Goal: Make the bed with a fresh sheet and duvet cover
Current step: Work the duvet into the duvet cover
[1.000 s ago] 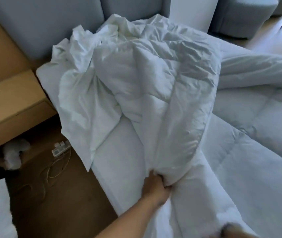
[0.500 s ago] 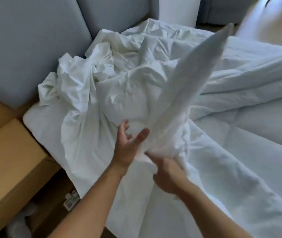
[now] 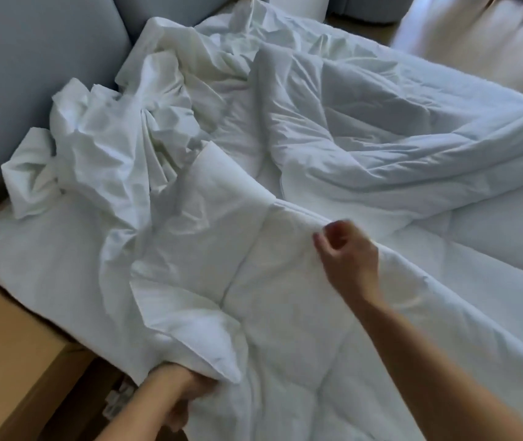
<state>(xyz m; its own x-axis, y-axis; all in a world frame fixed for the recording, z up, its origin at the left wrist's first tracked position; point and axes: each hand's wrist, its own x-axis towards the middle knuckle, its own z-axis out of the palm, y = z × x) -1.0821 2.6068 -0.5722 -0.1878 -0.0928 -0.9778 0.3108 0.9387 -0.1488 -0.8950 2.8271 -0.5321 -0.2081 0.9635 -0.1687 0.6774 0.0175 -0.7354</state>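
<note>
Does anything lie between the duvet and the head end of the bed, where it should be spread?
Yes. A crumpled cloth is heaped on the mattress by the headboard, and it seems to lie partly over the duvet that the left hand grips.

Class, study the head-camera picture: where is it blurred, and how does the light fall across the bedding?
Head view: the right hand is smeared by motion blur, and the floor at top right streaks; the duvet near the left hand is fairly sharp, softly lit, bluish toward the right.
</note>
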